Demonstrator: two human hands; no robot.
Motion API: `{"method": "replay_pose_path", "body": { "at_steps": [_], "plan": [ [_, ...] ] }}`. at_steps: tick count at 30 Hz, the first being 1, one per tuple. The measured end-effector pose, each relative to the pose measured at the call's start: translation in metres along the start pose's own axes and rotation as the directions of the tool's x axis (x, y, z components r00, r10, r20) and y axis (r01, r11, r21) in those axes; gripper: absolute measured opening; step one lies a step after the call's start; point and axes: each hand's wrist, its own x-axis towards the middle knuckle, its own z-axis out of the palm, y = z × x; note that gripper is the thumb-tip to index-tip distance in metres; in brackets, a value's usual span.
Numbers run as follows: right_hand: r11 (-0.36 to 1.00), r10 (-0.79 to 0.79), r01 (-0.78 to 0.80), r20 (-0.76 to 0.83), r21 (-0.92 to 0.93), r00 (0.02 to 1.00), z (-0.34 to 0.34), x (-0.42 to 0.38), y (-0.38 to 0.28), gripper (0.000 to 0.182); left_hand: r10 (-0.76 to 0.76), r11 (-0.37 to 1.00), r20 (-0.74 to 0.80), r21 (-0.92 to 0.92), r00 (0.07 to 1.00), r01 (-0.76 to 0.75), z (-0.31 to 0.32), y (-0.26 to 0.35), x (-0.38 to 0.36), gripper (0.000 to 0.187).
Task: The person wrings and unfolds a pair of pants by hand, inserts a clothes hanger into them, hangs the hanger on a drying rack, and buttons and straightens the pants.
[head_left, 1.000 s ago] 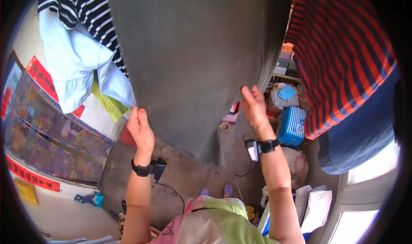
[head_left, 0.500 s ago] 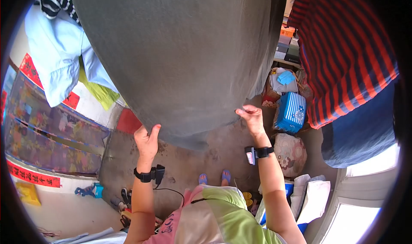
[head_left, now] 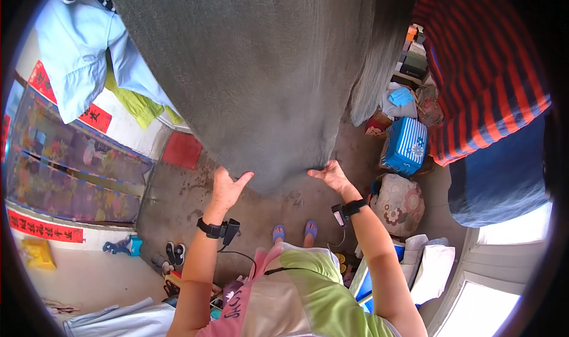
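Note:
A large dark grey cloth [head_left: 255,88] hangs in front of me, narrowing downward to my two hands. My left hand [head_left: 228,190] pinches its lower left edge, thumb on the near face and fingers behind. Opposite it, my right hand [head_left: 333,177] grips the lower right edge the same way, thumb pointing inward. Between the hands the bottom hem sags slightly above the floor. A looser grey fold [head_left: 385,58] drops behind on the right. Each wrist wears a black strap with a small device and a cable.
Light blue clothing [head_left: 77,53] and a yellow-green piece [head_left: 139,103] hang at left, a red-and-navy striped cloth [head_left: 486,70] at right. On the right floor stand a blue striped box [head_left: 404,146] and a floral cushion [head_left: 400,204]. Shoes [head_left: 175,253] lie lower left; a curtained doorway [head_left: 77,171] is left.
Both hands have moved closer together, drawing the cloth's lower edges inward. The right hand is slightly lower, and the cloth's bottom looks narrower and more gathered.

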Motion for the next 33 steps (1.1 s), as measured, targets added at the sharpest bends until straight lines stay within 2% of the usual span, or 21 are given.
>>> {"method": "replay_pose_path", "body": {
  "at_steps": [1, 2, 4, 5, 8, 9, 10, 11, 14, 16, 17, 19, 22, 23, 25, 27, 28, 29, 31, 32, 33],
  "plan": [
    [0.997, 0.039, -0.04, -0.013, -0.067, 0.999, -0.003, 0.002, 0.019, 0.021, -0.066, 0.996, 0.023, 0.067, 0.998, 0.065, 0.005, -0.009, -0.001, 0.035],
    [0.988, 0.099, -0.111, -0.112, -0.111, 0.989, -0.007, 0.013, 0.056, 0.024, -0.045, 0.998, 0.046, 0.05, 0.998, 0.043, 0.011, -0.025, -0.003, 0.037],
    [0.981, 0.164, -0.175, -0.122, -0.082, 0.979, -0.003, 0.0, 0.067, 0.016, -0.153, 0.978, 0.107, 0.157, 0.982, 0.135, 0.029, -0.093, -0.013, 0.038],
    [0.977, 0.191, -0.201, -0.13, -0.067, 0.973, -0.002, -0.004, 0.072, 0.016, -0.139, 0.983, 0.113, 0.133, 0.984, 0.124, 0.033, -0.094, -0.017, 0.038],
    [0.955, 0.192, -0.232, -0.213, -0.184, 0.958, -0.002, -0.015, 0.094, 0.023, -0.155, 0.981, 0.116, 0.133, 0.981, 0.14, 0.049, -0.103, -0.026, 0.037],
    [0.982, 0.161, -0.177, -0.203, -0.065, 0.966, -0.001, -0.019, 0.108, 0.025, -0.173, 0.977, 0.118, 0.144, 0.978, 0.155, 0.056, -0.109, -0.029, 0.037],
    [0.992, 0.125, -0.117, -0.197, 0.053, 0.972, -0.001, -0.018, 0.129, 0.028, -0.335, 0.927, 0.194, 0.241, 0.922, 0.287, 0.053, -0.078, -0.026, 0.037],
    [0.984, 0.086, -0.053, -0.194, 0.168, 0.977, 0.0, -0.02, 0.134, 0.031, -0.34, 0.927, 0.213, 0.242, 0.916, 0.287, 0.059, -0.079, -0.027, 0.035],
    [0.989, 0.091, -0.06, -0.239, 0.135, 0.967, 0.009, -0.034, 0.133, 0.024, -0.374, 0.907, 0.237, 0.293, 0.897, 0.301, 0.071, -0.095, -0.039, 0.03],
    [0.978, 0.207, -0.19, -0.238, 0.091, 0.949, 0.014, -0.039, 0.125, 0.024, -0.409, 0.867, 0.217, 0.395, 0.886, 0.303, 0.08, -0.117, -0.048, 0.028],
    [0.965, 0.263, -0.254, -0.237, 0.068, 0.935, 0.016, -0.041, 0.124, 0.024, -0.368, 0.882, 0.187, 0.38, 0.911, 0.278, 0.083, -0.136, -0.056, 0.03],
    [0.976, 0.217, -0.202, -0.266, 0.081, 0.939, 0.001, -0.041, 0.136, 0.024, -0.282, 0.906, 0.118, 0.358, 0.952, 0.224, 0.08, -0.177, -0.068, 0.037],
    [0.966, 0.206, -0.135, -0.347, 0.219, 0.915, 0.022, -0.048, 0.154, 0.02, -0.333, 0.935, -0.013, 0.124, 0.943, 0.332, 0.089, -0.192, -0.082, 0.044],
    [0.956, 0.203, -0.097, -0.385, 0.277, 0.9, 0.035, -0.044, 0.151, 0.018, -0.275, 0.939, -0.02, 0.207, 0.961, 0.274, 0.099, -0.19, -0.085, 0.045],
    [0.963, 0.254, -0.264, -0.15, -0.05, 0.956, 0.057, -0.052, 0.141, 0.014, -0.054, 0.983, 0.086, 0.178, 0.995, 0.038, 0.097, -0.181, -0.094, 0.046],
    [0.968, 0.224, -0.171, -0.33, 0.181, 0.917, 0.021, -0.053, 0.146, 0.012, -0.319, 0.948, 0.053, 0.021, 0.946, 0.319, 0.06, -0.191, -0.079, 0.045],
    [0.969, 0.243, -0.211, -0.353, 0.128, 0.904, 0.023, -0.049, 0.144, 0.012, -0.247, 0.951, 0.055, 0.204, 0.968, 0.231, 0.065, -0.185, -0.079, 0.046],
    [0.972, 0.237, -0.223, -0.321, 0.08, 0.917, 0.025, -0.046, 0.143, 0.013, -0.134, 0.968, 0.018, 0.215, 0.991, 0.127, 0.072, -0.181, -0.078, 0.046],
    [0.969, 0.237, -0.247, -0.268, -0.001, 0.934, 0.032, -0.047, 0.14, 0.014, -0.083, 0.966, 0.004, 0.246, 0.997, 0.079, 0.069, -0.178, -0.078, 0.047],
    [0.977, 0.201, -0.173, -0.267, 0.125, 0.942, 0.021, -0.055, 0.138, 0.014, -0.193, 0.944, 0.047, 0.28, 0.98, 0.173, 0.06, -0.187, -0.08, 0.046],
    [0.969, 0.247, -0.234, -0.234, 0.084, 0.94, 0.018, -0.054, 0.137, 0.016, -0.297, 0.912, 0.084, 0.32, 0.951, 0.257, 0.049, -0.195, -0.079, 0.045]
  ]
}}
